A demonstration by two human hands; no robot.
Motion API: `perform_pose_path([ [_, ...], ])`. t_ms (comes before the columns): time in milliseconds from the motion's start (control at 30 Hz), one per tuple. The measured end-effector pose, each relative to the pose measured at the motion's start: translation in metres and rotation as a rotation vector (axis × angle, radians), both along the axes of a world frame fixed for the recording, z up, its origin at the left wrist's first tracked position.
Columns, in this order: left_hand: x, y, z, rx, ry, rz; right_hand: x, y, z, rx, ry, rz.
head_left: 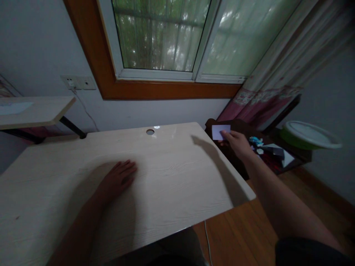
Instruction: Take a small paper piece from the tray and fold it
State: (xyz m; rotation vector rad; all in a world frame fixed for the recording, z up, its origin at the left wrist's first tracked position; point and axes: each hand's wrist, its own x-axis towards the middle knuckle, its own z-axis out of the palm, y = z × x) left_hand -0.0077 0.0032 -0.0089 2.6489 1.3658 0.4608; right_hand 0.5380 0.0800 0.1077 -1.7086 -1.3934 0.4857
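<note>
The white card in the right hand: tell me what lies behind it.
Behind the white card, pinched in the right hand, stands dark wooden furniture with the pink curtain hem beyond. The patch of furniture directly behind the card is covered.

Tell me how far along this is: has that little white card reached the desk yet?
Not yet. The right hand holds the white card in its grip, off the desk's right edge, above the dark side table. The left hand rests flat on the light wooden desk. No other card lies on the desktop, so nothing shows as finished.
</note>
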Motion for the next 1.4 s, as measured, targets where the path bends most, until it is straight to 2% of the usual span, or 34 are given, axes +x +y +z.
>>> perform_pose_path([
  [100,0.001,-0.003,0.005,0.001,-0.073,0.012,-0.052,-0.007,-0.008,-0.052,0.103,0.393],
  [200,0.003,-0.010,0.013,-0.003,-0.177,0.064,-0.107,-0.018,-0.017,-0.105,0.170,0.604],
  [300,0.009,-0.015,0.019,-0.010,-0.297,0.088,-0.158,-0.029,-0.034,-0.142,0.226,0.746],
  [400,0.019,-0.018,0.023,-0.002,-0.433,0.100,-0.199,-0.037,-0.054,-0.143,0.226,0.813],
  [567,0.034,-0.020,0.028,0.025,-0.579,0.100,-0.244,-0.047,-0.072,0.003,0.196,0.970],
  [767,0.034,-0.022,0.037,0.228,-0.633,0.012,-0.271,-0.053,-0.073,0.108,0.146,1.096],
  [1000,0.030,-0.024,0.039,0.377,-0.584,-0.022,-0.274,-0.053,-0.083,0.175,0.167,1.092],
  [1200,0.029,-0.023,0.035,0.382,-0.537,-0.039,-0.269,-0.053,-0.093,0.106,0.198,1.031],
  [1400,0.026,-0.024,0.031,0.332,-0.578,0.051,-0.268,-0.053,-0.096,0.074,0.215,0.916],
])
